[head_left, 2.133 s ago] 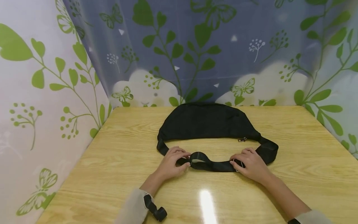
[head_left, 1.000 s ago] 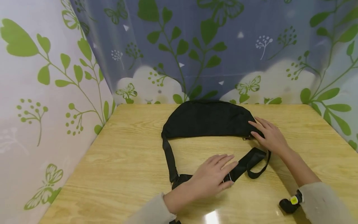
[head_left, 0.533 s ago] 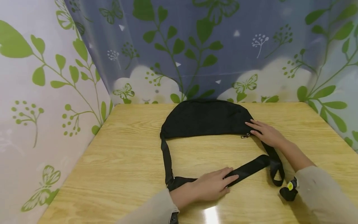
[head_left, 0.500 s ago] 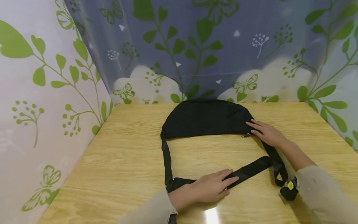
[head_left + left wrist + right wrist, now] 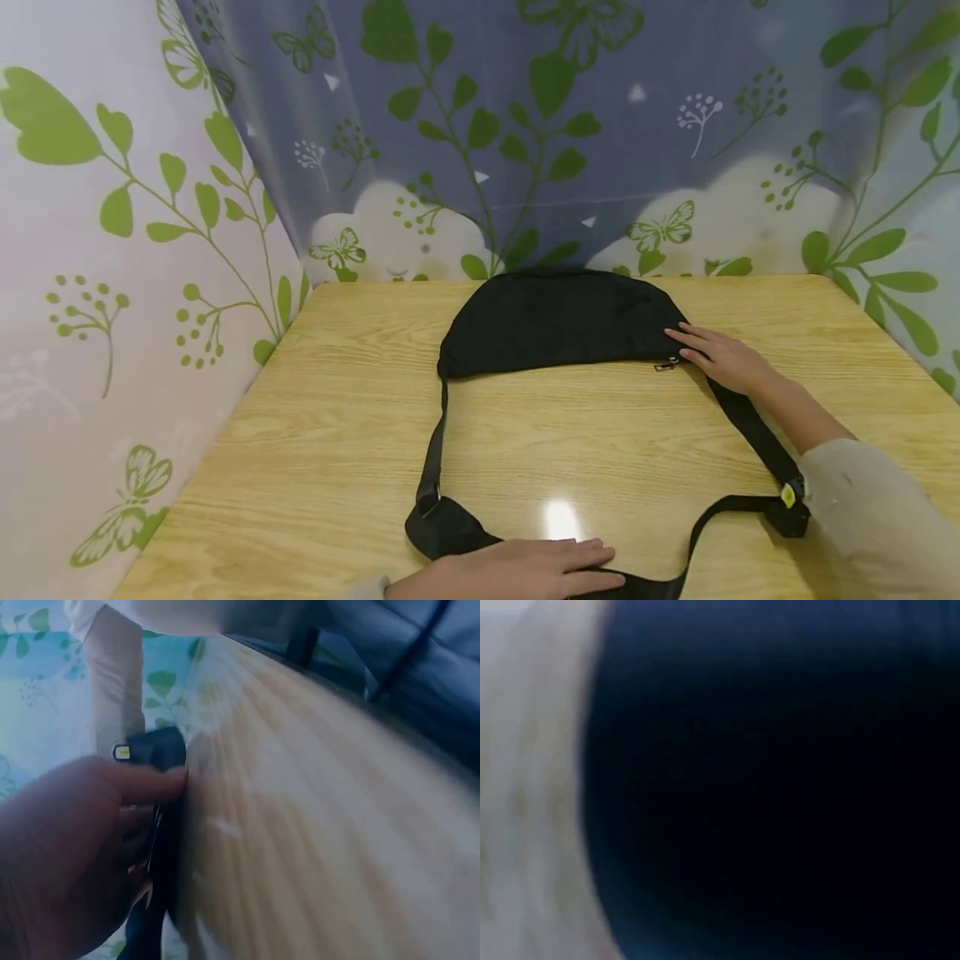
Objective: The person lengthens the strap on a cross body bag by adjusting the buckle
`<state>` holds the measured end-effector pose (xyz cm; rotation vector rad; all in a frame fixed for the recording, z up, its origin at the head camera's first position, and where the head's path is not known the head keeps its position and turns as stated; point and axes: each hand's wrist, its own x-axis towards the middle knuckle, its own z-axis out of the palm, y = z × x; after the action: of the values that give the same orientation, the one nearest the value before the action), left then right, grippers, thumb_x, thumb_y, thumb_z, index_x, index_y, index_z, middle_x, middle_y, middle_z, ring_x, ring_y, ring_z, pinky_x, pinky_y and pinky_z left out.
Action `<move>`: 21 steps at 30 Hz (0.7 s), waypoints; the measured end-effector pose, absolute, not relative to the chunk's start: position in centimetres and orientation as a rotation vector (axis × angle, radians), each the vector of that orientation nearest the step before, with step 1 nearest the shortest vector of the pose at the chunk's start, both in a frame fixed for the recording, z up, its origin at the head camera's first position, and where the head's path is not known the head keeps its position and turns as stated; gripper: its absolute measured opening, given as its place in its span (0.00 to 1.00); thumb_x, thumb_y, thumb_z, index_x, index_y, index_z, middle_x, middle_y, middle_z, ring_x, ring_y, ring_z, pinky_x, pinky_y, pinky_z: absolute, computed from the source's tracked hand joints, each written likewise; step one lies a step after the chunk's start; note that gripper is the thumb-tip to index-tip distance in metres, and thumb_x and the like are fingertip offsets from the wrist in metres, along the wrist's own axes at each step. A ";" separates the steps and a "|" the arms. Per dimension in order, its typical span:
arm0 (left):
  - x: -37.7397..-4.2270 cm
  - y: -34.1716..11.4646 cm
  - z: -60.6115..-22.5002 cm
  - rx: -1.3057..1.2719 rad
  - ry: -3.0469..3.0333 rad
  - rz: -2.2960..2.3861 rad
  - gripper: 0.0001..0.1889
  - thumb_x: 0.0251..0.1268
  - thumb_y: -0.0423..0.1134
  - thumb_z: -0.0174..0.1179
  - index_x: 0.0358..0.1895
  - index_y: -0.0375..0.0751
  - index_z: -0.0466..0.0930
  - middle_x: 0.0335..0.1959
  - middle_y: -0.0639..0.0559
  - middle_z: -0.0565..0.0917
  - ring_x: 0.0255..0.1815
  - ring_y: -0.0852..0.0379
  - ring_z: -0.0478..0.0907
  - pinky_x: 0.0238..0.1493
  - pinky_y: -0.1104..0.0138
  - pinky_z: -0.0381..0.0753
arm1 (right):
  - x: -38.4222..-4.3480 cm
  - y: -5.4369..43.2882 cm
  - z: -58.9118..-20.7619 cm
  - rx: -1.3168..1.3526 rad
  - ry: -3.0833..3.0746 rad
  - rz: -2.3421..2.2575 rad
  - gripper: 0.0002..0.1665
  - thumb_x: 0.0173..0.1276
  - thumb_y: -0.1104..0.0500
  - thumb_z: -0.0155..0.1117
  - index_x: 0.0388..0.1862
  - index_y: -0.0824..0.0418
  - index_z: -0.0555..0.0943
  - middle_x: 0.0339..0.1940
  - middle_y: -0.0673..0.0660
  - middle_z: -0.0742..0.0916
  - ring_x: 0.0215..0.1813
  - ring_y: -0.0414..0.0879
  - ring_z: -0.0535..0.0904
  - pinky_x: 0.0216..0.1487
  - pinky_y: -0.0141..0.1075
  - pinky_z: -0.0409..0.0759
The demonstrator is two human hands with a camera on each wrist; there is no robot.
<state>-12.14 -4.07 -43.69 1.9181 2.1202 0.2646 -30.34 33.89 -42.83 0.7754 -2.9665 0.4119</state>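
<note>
A black waist bag (image 5: 558, 325) lies flat on the wooden table, its strap (image 5: 750, 425) spread in a wide loop toward the near edge. My left hand (image 5: 517, 571) lies on the near stretch of the strap with fingers extended, close to the bottom of the head view. In the left wrist view, the thumb of my left hand (image 5: 75, 832) reaches along the black strap. My right hand (image 5: 723, 360) rests with straight fingers on the bag's right end, beside a small zipper pull (image 5: 665, 364). A dark blurred surface fills most of the right wrist view, hiding that hand.
The wooden table (image 5: 337, 417) stretches around the bag. Leaf-patterned cloth (image 5: 480, 142) hangs behind it and at both sides. A black wrist camera (image 5: 787, 517) on the right sleeve sits against the strap.
Both hands were on the gathered strap; the right moved to the bag's right end. My left hand has since drawn the strap toward the near edge, widening the loop.
</note>
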 end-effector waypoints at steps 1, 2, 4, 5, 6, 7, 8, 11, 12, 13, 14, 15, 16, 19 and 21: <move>-12.0 -4.5 -43.5 1.891 2.085 0.310 0.31 0.73 0.45 0.43 0.72 0.41 0.43 0.72 0.48 0.47 0.70 0.64 0.37 0.62 0.77 0.46 | -30.3 33.9 -42.8 0.774 -2.970 0.413 0.28 0.75 0.53 0.44 0.69 0.63 0.61 0.66 0.72 0.61 0.63 0.70 0.57 0.55 0.62 0.58; -12.0 -4.8 -43.4 1.865 2.058 0.347 0.32 0.73 0.46 0.43 0.73 0.42 0.41 0.72 0.50 0.45 0.70 0.65 0.36 0.61 0.77 0.47 | -30.3 33.9 -42.7 0.775 -2.971 0.415 0.28 0.75 0.52 0.44 0.69 0.64 0.61 0.66 0.72 0.61 0.63 0.70 0.56 0.55 0.62 0.58; -11.9 -5.3 -42.9 1.830 2.023 0.388 0.32 0.73 0.46 0.43 0.73 0.43 0.38 0.73 0.53 0.43 0.69 0.67 0.35 0.61 0.77 0.48 | -30.4 34.0 -42.6 0.770 -2.979 0.417 0.28 0.75 0.52 0.44 0.69 0.64 0.60 0.66 0.72 0.61 0.63 0.70 0.56 0.55 0.62 0.58; -11.9 -5.5 -42.8 1.822 2.010 0.396 0.32 0.73 0.45 0.42 0.73 0.43 0.38 0.73 0.54 0.43 0.69 0.67 0.35 0.61 0.77 0.48 | -30.4 34.0 -42.5 0.767 -2.985 0.420 0.28 0.75 0.52 0.44 0.69 0.64 0.60 0.67 0.72 0.61 0.63 0.70 0.56 0.55 0.62 0.58; -11.9 -5.7 -42.6 1.825 1.998 0.396 0.31 0.74 0.44 0.42 0.73 0.42 0.38 0.73 0.54 0.43 0.69 0.68 0.35 0.61 0.77 0.47 | -30.5 34.0 -42.4 0.768 -2.989 0.419 0.29 0.75 0.52 0.44 0.69 0.64 0.60 0.67 0.72 0.61 0.63 0.70 0.56 0.56 0.62 0.57; -11.8 -5.8 -42.4 1.842 1.983 0.401 0.30 0.74 0.43 0.41 0.72 0.40 0.40 0.72 0.53 0.44 0.69 0.67 0.36 0.61 0.77 0.47 | -30.5 33.9 -42.4 0.767 -2.992 0.417 0.29 0.75 0.52 0.44 0.69 0.65 0.60 0.67 0.72 0.61 0.63 0.70 0.56 0.56 0.62 0.57; -11.8 -6.0 -42.3 1.843 1.967 0.421 0.29 0.74 0.42 0.41 0.72 0.40 0.43 0.72 0.53 0.45 0.69 0.67 0.36 0.61 0.77 0.47 | -30.5 33.8 -42.4 0.767 -2.997 0.415 0.29 0.75 0.52 0.43 0.69 0.65 0.60 0.67 0.72 0.60 0.63 0.70 0.56 0.56 0.62 0.57; -11.6 -6.3 -42.0 1.839 1.911 0.486 0.26 0.75 0.39 0.40 0.71 0.39 0.48 0.72 0.52 0.47 0.69 0.67 0.38 0.62 0.77 0.48 | -30.5 33.5 -42.4 0.765 -3.004 0.419 0.29 0.75 0.51 0.43 0.69 0.65 0.60 0.67 0.72 0.60 0.64 0.70 0.56 0.57 0.62 0.56; -11.6 -6.4 -41.9 1.835 1.889 0.509 0.25 0.74 0.38 0.40 0.71 0.39 0.50 0.72 0.52 0.47 0.69 0.66 0.39 0.62 0.76 0.48 | -30.5 33.5 -42.4 0.764 -3.004 0.420 0.29 0.75 0.52 0.44 0.69 0.65 0.60 0.66 0.73 0.60 0.64 0.70 0.56 0.57 0.62 0.56; -11.6 -6.4 -41.8 1.831 1.866 0.532 0.25 0.74 0.37 0.41 0.71 0.38 0.50 0.72 0.51 0.48 0.70 0.65 0.39 0.62 0.76 0.48 | -30.5 33.4 -42.5 0.762 -3.003 0.425 0.29 0.75 0.52 0.44 0.69 0.65 0.60 0.66 0.73 0.61 0.64 0.70 0.56 0.57 0.62 0.56; -11.7 -6.4 -41.7 1.807 1.869 0.522 0.25 0.74 0.38 0.41 0.71 0.39 0.50 0.72 0.52 0.47 0.69 0.66 0.39 0.62 0.76 0.48 | -30.4 33.4 -42.5 0.761 -3.002 0.429 0.29 0.75 0.52 0.44 0.69 0.66 0.60 0.66 0.73 0.60 0.64 0.70 0.55 0.57 0.62 0.55; -11.8 -6.4 -41.5 1.787 1.877 0.505 0.26 0.74 0.39 0.42 0.71 0.39 0.50 0.72 0.52 0.46 0.69 0.66 0.38 0.62 0.76 0.47 | -30.4 33.3 -42.5 0.760 -3.001 0.434 0.29 0.75 0.52 0.44 0.69 0.66 0.60 0.66 0.73 0.60 0.64 0.70 0.55 0.57 0.61 0.55; -12.1 -6.5 -41.2 1.774 1.904 0.483 0.28 0.73 0.41 0.43 0.71 0.39 0.49 0.72 0.51 0.46 0.70 0.65 0.38 0.62 0.76 0.47 | -30.4 33.3 -42.5 0.759 -3.001 0.437 0.29 0.75 0.52 0.44 0.69 0.66 0.60 0.66 0.73 0.60 0.64 0.70 0.55 0.57 0.61 0.55; -13.6 -7.1 -40.1 1.684 2.123 0.403 0.32 0.71 0.48 0.47 0.72 0.40 0.50 0.72 0.48 0.47 0.71 0.60 0.37 0.64 0.71 0.45 | -30.3 33.3 -42.5 0.754 -3.001 0.450 0.29 0.75 0.52 0.44 0.69 0.66 0.60 0.66 0.73 0.60 0.64 0.70 0.55 0.57 0.62 0.55; -15.6 -8.1 -39.3 1.545 2.362 0.398 0.34 0.68 0.51 0.50 0.71 0.40 0.51 0.72 0.45 0.48 0.71 0.53 0.37 0.66 0.64 0.45 | -30.2 33.3 -42.5 0.750 -3.000 0.464 0.29 0.75 0.52 0.44 0.69 0.66 0.60 0.66 0.73 0.60 0.64 0.70 0.55 0.57 0.62 0.55</move>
<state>-15.59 -8.09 -39.26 1.5447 2.3617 0.3978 -30.25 33.30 -42.46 0.7500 -2.9997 0.4644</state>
